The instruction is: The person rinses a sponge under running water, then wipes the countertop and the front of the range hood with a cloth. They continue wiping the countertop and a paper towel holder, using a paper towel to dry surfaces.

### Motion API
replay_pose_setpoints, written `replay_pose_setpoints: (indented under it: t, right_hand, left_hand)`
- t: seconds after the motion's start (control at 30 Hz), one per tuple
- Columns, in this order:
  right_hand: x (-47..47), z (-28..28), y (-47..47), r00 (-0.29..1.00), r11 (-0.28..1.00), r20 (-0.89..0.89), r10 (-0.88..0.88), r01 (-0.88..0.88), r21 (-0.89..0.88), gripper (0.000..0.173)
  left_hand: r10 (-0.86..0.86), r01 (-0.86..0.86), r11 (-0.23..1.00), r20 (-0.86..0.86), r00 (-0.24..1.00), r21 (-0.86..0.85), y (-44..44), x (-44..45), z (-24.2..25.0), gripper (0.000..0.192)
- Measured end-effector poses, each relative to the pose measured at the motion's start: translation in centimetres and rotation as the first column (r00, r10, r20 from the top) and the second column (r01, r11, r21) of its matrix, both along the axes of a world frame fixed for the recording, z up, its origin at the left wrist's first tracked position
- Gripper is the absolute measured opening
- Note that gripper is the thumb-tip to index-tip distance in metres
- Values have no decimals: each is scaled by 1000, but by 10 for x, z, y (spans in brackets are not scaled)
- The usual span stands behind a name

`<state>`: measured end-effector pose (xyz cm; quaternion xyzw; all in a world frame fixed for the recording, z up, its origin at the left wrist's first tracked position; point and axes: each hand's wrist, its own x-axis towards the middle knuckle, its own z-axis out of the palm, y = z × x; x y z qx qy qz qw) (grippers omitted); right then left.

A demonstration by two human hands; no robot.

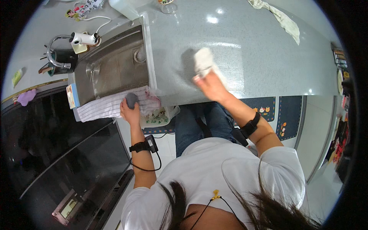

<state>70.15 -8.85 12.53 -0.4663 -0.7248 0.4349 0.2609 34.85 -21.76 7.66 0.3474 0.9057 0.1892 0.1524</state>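
Observation:
My right hand (212, 86) grips a bunched white cloth (203, 59) over the grey countertop (267, 66), to the right of the sink; hand and cloth are slightly blurred. In my left hand (130, 113) is a rounded dark grey object (132, 100), possibly a sponge. This hand is over a pale striped towel (106, 106) draped along the sink's front edge. Behind the towel lies the brown sink basin (115, 66), with a round drain (140, 54) at its right side.
A chrome faucet (53, 47) with a white fitting stands left of the sink. A blue-and-white box (72, 96) sits at its left corner. Farther back are a clear jar (169, 8), a white container (123, 8) and another white cloth (283, 24). A lidless-looking plastic bin (156, 118) is below the towel.

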Motion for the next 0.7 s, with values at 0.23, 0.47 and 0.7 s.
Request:
replay_pose_setpoints:
  t: [0.23, 0.47, 0.7]
  right_hand:
    - [-130, -63, -8, 607, 790, 590, 532, -607, -87, 80]
    - [26, -99, 23, 659, 961, 736, -154, -74, 267, 27]
    - [111, -96, 44, 429, 964, 867, -253, 38, 262, 40]
  left_hand:
    - [-515, 456, 856, -342, 786, -242, 29, 32, -45, 56]
    - [-688, 592, 718, -246, 683, -367, 37, 48, -48, 49]
    - [-630, 594, 776, -251, 735, -212, 34, 47, -61, 53]
